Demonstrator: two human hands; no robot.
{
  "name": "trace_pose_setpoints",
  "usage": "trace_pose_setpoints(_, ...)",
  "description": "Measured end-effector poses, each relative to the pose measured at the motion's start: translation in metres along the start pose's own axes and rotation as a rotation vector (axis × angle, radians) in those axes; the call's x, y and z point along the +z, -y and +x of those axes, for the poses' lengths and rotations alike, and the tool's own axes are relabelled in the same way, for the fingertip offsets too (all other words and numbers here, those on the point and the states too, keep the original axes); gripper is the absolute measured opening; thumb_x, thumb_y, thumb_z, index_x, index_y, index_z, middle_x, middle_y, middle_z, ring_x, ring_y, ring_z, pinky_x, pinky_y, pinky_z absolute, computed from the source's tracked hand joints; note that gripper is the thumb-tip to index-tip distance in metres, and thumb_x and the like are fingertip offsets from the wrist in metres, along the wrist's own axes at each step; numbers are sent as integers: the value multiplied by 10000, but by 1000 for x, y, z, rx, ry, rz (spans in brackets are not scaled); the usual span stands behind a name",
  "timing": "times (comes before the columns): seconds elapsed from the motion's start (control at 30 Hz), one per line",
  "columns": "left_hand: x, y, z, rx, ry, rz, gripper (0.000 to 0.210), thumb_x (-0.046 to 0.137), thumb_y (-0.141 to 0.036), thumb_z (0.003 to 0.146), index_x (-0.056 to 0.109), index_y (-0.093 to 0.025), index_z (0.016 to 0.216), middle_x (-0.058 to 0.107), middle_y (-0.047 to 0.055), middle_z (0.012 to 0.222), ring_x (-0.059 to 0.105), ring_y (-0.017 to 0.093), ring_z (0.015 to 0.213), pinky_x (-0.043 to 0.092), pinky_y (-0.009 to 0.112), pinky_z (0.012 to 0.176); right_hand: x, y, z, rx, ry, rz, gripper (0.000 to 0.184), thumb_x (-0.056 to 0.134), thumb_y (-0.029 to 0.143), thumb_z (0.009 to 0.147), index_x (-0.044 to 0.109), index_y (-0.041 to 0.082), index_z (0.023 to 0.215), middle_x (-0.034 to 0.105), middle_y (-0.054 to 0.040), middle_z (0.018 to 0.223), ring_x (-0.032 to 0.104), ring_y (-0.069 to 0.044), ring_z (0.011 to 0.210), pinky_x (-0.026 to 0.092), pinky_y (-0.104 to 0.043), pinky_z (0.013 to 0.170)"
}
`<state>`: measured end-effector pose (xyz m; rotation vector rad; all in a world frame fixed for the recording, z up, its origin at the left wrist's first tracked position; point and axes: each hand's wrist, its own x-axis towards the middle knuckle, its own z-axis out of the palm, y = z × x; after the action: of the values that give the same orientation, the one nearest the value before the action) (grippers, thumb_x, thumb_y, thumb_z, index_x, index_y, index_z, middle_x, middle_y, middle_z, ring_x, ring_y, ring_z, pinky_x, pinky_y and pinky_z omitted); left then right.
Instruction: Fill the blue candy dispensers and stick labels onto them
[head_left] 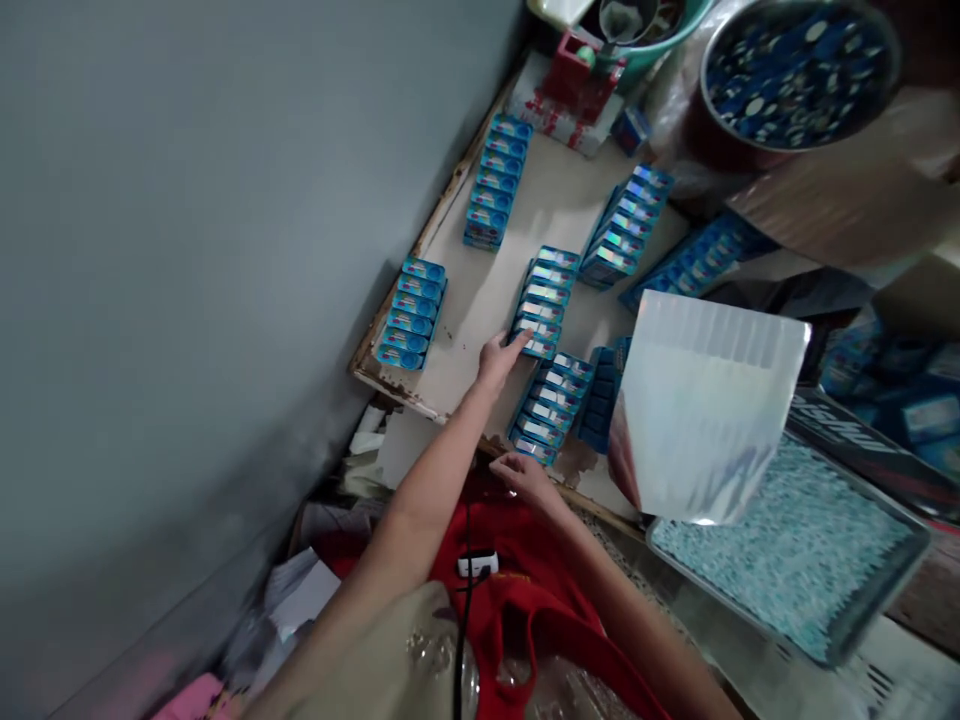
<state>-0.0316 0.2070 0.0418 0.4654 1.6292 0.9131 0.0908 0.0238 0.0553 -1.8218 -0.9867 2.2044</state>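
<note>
My left hand (501, 362) reaches over the table to the near end of a row of small blue boxes (546, 290). Its thumb lies against the nearest boxes, and the other fingers are mostly hidden at their side. Close to the table's front edge, my right hand (523, 472) is closed, fingertips drawn together; whatever is in them, if anything, cannot be made out. Just beyond it stands a second row of blue boxes (551, 405), with shiny light labels on top.
More blue box rows stand at the left (412, 312), back (498, 180) and right (628, 225). A translucent sheet (709, 400) overhangs a tray of pale turquoise pieces (795, 550). A large pot (802, 80) holds blue pieces. A grey wall (225, 200) borders the table's left.
</note>
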Motion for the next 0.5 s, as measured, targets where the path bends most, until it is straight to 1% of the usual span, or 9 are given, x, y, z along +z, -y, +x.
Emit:
trace_pose_setpoints(0.07,-26,1,-15,50,-175,34,568,883,-475,747,734,-169,1201,736,120,1071,659,298,1157,516,329,964,-2,10,-10,-3,68,-37,482,765,647,637,643,190,726,544,35,573,435,-103,523,324,-234,501)
trace_pose_setpoints(0.13,-66,8,-38,55,-351,-34,619,870,-459,774,677,-205,1305,699,143,1193,625,295,1214,514,334,984,-7,37,-19,-37,155,-46,498,762,668,670,664,190,770,560,28,608,448,-112,545,340,-239,509)
trace_pose_setpoints(0.2,-104,18,-60,-30,-455,-181,583,805,-504,841,637,-238,1332,689,132,1189,638,273,1182,532,338,965,-16,84,-16,-134,169,-60,524,706,709,751,683,192,830,573,17,654,483,-128,578,364,-251,524)
trace_pose_setpoints(0.23,-117,23,-68,-56,-486,-218,561,755,-536,879,621,-239,1336,690,127,1163,654,263,1147,541,344,949,-21,117,-7,-213,106,-90,534,648,727,813,685,195,847,564,16,661,501,-137,592,373,-256,534)
trace_pose_setpoints(0.27,-126,28,-73,-87,-497,-255,549,710,-563,908,610,-230,1333,692,123,1128,672,255,1104,551,348,933,-26,153,6,-311,21,-177,549,609,737,847,681,193,826,518,24,619,491,-138,579,366,-260,541)
trace_pose_setpoints(0.33,-131,37,-75,-159,-459,-354,580,650,-600,938,578,-205,1356,691,128,1097,703,243,1034,565,354,909,-30,235,44,-479,-50,-439,557,566,715,915,699,179,845,494,22,591,537,-153,609,383,-266,592)
trace_pose_setpoints(0.37,-129,41,-72,-206,-417,-436,619,636,-620,940,553,-200,1386,690,141,1116,714,242,1022,572,358,906,-29,275,68,-507,-32,-585,545,567,691,941,713,168,888,513,16,587,579,-166,634,405,-269,628)
trace_pose_setpoints(0.43,-122,44,-60,-282,-334,-614,730,614,-684,924,484,-221,1474,673,178,1232,722,255,1063,581,374,924,-19,347,118,-423,44,-923,513,637,633,945,733,135,1019,547,11,559,646,-198,665,451,-288,697)
trace_pose_setpoints(0.5,-116,42,-43,-288,-308,-708,839,602,-753,890,412,-272,1552,607,199,1403,703,279,1159,586,397,955,-1,395,161,-363,101,-1277,498,691,565,939,739,88,1078,625,-18,607,690,-221,749,489,-314,784)
